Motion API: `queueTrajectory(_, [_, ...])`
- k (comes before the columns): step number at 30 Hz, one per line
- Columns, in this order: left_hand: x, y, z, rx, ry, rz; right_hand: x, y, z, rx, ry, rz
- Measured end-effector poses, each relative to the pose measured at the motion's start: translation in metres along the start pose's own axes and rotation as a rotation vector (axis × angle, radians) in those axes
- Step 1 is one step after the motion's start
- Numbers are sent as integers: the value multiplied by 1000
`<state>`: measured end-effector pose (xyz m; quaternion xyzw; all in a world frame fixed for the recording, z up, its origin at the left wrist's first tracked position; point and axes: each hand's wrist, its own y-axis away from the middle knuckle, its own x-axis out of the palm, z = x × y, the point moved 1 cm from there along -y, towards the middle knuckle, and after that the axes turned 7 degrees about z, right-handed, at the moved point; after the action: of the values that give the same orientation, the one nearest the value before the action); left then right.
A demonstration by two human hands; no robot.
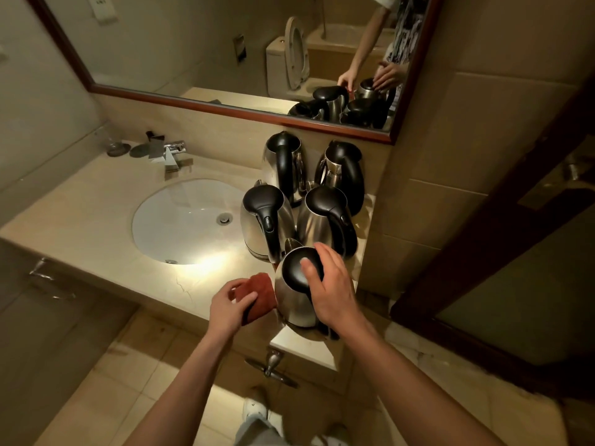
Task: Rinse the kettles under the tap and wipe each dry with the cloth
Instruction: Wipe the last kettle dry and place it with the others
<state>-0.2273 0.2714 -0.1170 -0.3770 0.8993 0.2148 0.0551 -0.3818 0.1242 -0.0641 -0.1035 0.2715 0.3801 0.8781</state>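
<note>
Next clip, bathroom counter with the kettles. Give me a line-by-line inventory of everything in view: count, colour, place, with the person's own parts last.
kettles: five, steel with black lids and handles, right end of the counter; nearest kettle at the front edge, front-left kettle, front-right kettle, back-left kettle, back-right kettle
cloth: one, reddish brown, against the nearest kettle's left side
sink: one, white, oval, set into the counter
tap: one, chrome, behind the sink
counter: one, beige stone
mirror: one, dark wood frame, on the wall above
toilet: one, white, seen in the mirror only
left hand: holds the cloth
right hand: on the nearest kettle's lid and handle
</note>
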Motion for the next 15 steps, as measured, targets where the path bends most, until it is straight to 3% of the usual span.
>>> queueTrajectory(6, [-10, -50, -4, 90, -280, 303, 9, -13, 29, -49, 16, -110])
queueTrajectory(10, [-28, -79, 6, 147, -597, 481, 33, -30, 55, -51, -4, -173])
queueTrajectory(14, [-49, -102, 27, 496, -1143, 354, 71, -45, 73, -24, 3, -237])
queueTrajectory(15, [-51, -106, 32, 599, -1206, 398, 80, -48, 76, -3, 3, -256])
